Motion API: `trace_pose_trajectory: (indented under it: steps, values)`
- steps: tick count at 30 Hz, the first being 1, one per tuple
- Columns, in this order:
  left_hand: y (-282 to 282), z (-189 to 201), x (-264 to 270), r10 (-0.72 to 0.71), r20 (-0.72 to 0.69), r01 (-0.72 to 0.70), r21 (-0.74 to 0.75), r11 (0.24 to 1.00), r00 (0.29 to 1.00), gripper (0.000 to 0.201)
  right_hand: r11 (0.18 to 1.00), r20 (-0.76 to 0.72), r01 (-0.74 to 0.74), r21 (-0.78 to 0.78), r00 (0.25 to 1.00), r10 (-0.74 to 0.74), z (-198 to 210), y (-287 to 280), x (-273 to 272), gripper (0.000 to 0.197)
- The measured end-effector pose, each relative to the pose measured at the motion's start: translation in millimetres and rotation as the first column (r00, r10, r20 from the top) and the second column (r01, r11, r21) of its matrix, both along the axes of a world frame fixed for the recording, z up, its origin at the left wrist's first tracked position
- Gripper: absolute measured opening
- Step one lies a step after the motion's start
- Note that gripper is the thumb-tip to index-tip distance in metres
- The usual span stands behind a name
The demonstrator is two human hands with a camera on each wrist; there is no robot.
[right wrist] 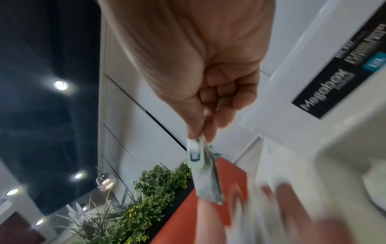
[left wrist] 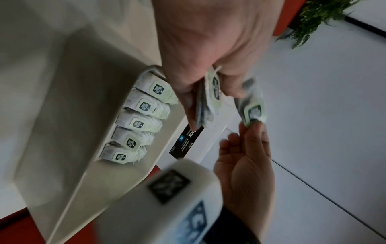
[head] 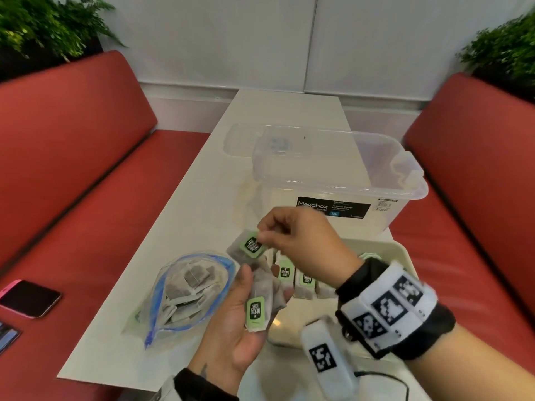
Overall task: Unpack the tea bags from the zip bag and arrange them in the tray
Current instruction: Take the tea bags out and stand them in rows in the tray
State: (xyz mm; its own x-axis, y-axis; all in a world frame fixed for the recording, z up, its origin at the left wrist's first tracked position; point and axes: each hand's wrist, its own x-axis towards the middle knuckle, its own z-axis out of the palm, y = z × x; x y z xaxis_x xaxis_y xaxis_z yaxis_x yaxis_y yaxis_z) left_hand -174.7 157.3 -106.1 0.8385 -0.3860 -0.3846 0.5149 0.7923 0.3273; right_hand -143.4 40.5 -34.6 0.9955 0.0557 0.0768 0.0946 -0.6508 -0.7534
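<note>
We are partway: five stacks (left wrist: 144, 105) stand in the tray (left wrist: 69, 92); our right hand (head: 301, 241) pinches one tea bag (head: 251, 245), our left hand (head: 240, 322) holds several, and the zip bag (head: 185, 290) remains well filled.

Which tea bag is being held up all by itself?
The tea bag pinched by its green tag in the right hand. The others sit bunched in the left hand, inside the zip bag, or in the tray.

Café or diner booth
Red padded booth seats (head: 72, 146) flank a narrow white bench (head: 162, 233), leafy green planters (head: 43, 27) behind, ceiling spotlights (right wrist: 60, 85) overhead.
</note>
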Motion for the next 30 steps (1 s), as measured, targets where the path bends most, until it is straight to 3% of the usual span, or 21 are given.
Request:
trace_pose_trajectory:
  steps: [3, 6, 9, 14, 19, 24, 30]
  values:
    - [2.4, -3.3, -0.1, -0.022, -0.025, 0.024, 0.062, 0.998, 0.999, 0.02, 0.952, 0.01, -0.072, -0.297, 0.997, 0.079, 32.7, -16.9, 23.1, 0.007]
    - [7.4, -7.4, 4.8, -0.068, -0.008, 0.068, 0.17, 0.983, 0.998, 0.019, 0.787, -0.094, -0.175, -0.592, 0.984, 0.148, 58.2, -29.5, 41.7, 0.011]
    - [10.4, -5.7, 11.9, -0.127, 0.024, 0.119, 0.222, 0.968, 0.992, 0.02, 0.754, -0.188, -0.222, -0.618, 0.973, 0.132, 66.2, -36.1, 52.2, 0.007]
    - [15.2, -3.6, 19.1, -0.136, 0.035, 0.122, 0.273, 0.954, 0.99, 0.022, 0.699, -0.174, -0.193, -0.689, 0.98, 0.099, 54.8, -40.6, 61.0, 0.008]
    - [29.0, -3.8, 24.6, -0.097, 0.029, 0.085, 0.288, 0.954, 0.995, 0.023, 0.745, -0.305, -0.291, -0.601, 0.944, 0.123, 41.0, -44.2, 63.1, 0.005]
    - [44.2, -10.8, 22.7, -0.088, 0.071, 0.057, 0.356, 0.933, 0.994, 0.034, 0.68, -0.448, -0.425, -0.597, 0.88, 0.157, 0.5, -40.4, 57.0, 0.004]
    - [51.2, -21.7, 15.0, -0.092, 0.015, 0.08, 0.376, 0.923, 0.996, 0.028, 0.654, -0.513, -0.491, -0.575, 0.839, 0.179, -50.1, -28.6, 52.6, 0.006]
